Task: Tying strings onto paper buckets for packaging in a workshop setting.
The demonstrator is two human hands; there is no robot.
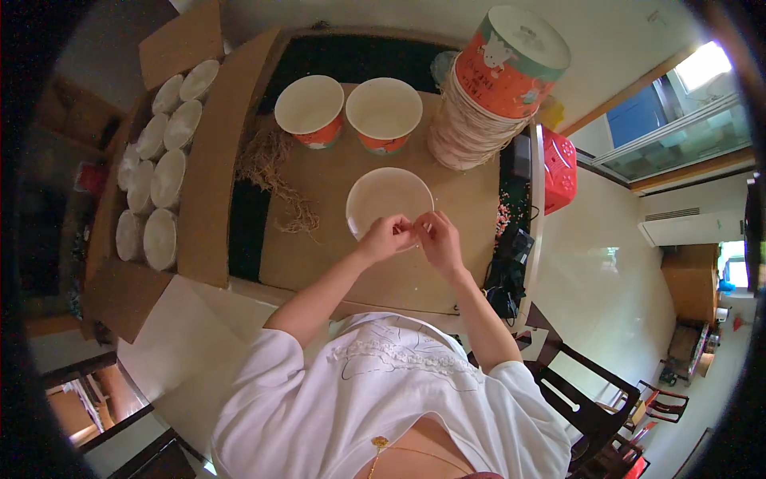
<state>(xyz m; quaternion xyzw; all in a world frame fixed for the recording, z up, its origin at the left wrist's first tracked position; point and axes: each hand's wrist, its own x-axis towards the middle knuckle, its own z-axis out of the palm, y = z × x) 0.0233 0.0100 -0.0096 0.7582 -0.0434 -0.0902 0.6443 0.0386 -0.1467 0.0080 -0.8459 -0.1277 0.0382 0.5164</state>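
A white round lid (383, 199) lies on the brown cardboard sheet (335, 255) on the table in front of me. My left hand (384, 237) and my right hand (437, 239) meet at its near rim, fingertips pinched together on the edge; what they pinch is too small to make out. Behind the lid stand two open orange paper bowls (309, 108) (384, 112) with white insides. A tall leaning stack of orange paper bowls (487, 88) stands at the right.
A cardboard box (203, 160) at the left holds several white lidded bowls (155, 184). Straw-like shredded filler (275, 172) lies beside it. A red plastic basket (558, 168) and black cables (507, 275) sit at the table's right edge. Dark chairs (590, 407) stand lower right.
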